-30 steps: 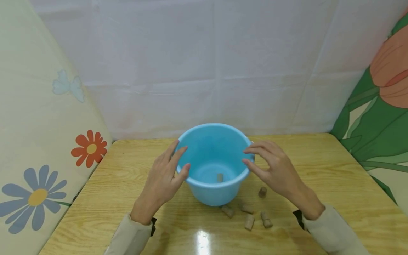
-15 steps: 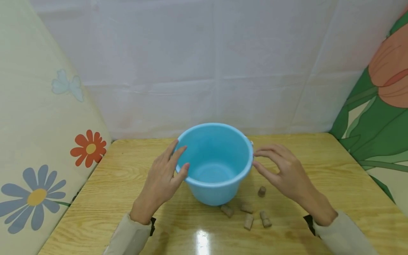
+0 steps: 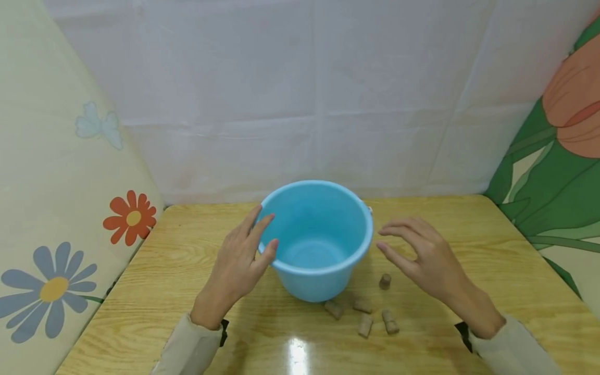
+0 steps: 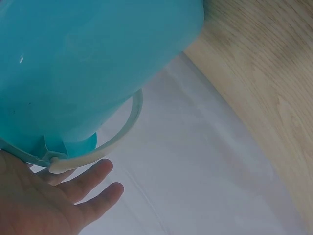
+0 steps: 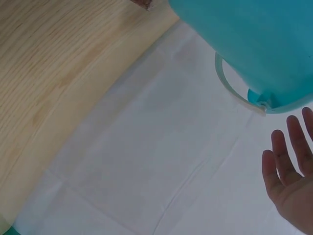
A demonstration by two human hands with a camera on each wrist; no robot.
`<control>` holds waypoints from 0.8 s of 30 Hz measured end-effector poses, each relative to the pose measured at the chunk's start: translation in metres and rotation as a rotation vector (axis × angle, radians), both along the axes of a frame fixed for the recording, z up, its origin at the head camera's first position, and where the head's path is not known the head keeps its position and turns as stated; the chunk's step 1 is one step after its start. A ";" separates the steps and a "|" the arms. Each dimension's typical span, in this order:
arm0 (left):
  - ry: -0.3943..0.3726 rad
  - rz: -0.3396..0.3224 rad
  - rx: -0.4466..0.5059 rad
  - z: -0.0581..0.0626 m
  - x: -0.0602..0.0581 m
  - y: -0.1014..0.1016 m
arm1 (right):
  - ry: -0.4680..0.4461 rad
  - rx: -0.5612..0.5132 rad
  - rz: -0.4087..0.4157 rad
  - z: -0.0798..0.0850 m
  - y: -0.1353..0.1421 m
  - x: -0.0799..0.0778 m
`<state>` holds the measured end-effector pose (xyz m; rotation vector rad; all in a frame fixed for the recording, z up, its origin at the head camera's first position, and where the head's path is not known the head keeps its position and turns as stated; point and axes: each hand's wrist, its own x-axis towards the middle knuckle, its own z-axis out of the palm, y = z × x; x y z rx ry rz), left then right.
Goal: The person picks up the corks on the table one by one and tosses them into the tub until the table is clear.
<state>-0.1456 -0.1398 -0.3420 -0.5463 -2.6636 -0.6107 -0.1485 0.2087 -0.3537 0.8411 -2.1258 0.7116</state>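
"Two printed flowers [image 3: 54,290] showed on the pale panel [image 3: 42,177], left of the left hand [image 3: 239,263]. How did that hand lie?"

"At the near-left rim of the light-blue bucket [image 3: 315,284], with its fingers relaxed and spread. I couldn't tell how firmly it touched. In the left wrist view, its fingers reached past the root of the pale handle [image 4: 80,161]."

"So where was the bucket?"

"Upright on the tabletop [image 3: 178,281], between the two hands."

"And the brown cork-like pieces [image 3: 365,326]?"

"On the tabletop too, between the hands but closer to the right one, on the person's side of the bucket. Most lay on their sides; one darker piece [image 3: 385,282] stood on end, just short of the right hand [image 3: 428,260]."

"Was that hand holding anything?"

"Nothing. It hung just off the bucket's right side, fingers lightly bent, with a gap between them and the thumb."

"And past it?"

"Farthest right, beyond that hand, a panel bore a salmon tulip [image 3: 574,99] and green leaves [image 3: 558,192]."
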 end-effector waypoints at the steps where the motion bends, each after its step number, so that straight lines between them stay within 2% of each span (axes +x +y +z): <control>1: 0.003 -0.001 -0.001 0.000 0.000 0.000 | 0.004 0.003 -0.002 -0.001 0.001 0.000; 7: 0.016 -0.001 0.001 0.000 0.000 0.000 | 0.002 0.030 -0.022 -0.004 0.005 0.001; 24: 0.015 -0.001 -0.002 0.000 0.000 0.001 | -0.093 0.132 -0.088 -0.022 0.014 0.008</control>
